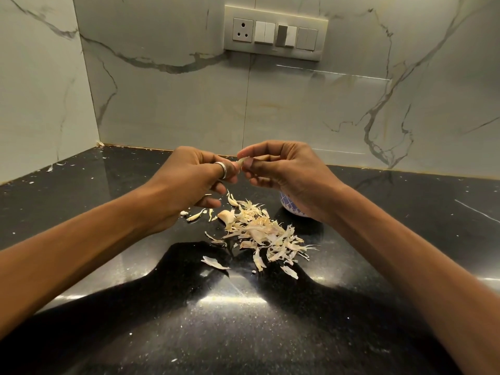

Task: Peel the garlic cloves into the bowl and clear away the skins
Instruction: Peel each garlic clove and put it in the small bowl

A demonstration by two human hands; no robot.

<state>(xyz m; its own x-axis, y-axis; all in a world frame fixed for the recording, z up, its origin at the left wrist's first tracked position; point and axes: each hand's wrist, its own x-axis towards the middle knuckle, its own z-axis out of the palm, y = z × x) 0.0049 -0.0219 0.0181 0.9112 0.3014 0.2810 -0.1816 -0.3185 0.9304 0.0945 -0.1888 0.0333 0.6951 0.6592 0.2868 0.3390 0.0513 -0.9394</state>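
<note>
At the far left, small pale flecks lie scattered over the dark, glossy surface [89,190], near the corner where it meets the marbled wall [167,104]. My left hand [194,182] is raised above the surface, with a silver ring [221,169] on one digit. Its thumb and forefinger pinch one end of a garlic clove [243,160], and its other fingers [208,203] are curled loosely underneath, holding nothing.

The clove is held in the air between my two hands, above the far edge of the mess and touching nothing else. Below it, a heap of papery skins [265,234] lies spread on the surface, with a few loose pieces strayed toward me and to the left. At the heap's left edge lies a plump pale piece [226,215] (it looks like another clove, though I cannot tell whether it is peeled).

My right hand [286,171] grips the other end of the held clove between thumb and forefinger, with the rest of the hand curled in behind. Just under that wrist a blue-and-white patterned bowl [290,207] stands on the surface beside the heap. It is mostly hidden, so I cannot see what is in it. High on the wall, right of centre, is a switch panel [274,33] with a socket.
</note>
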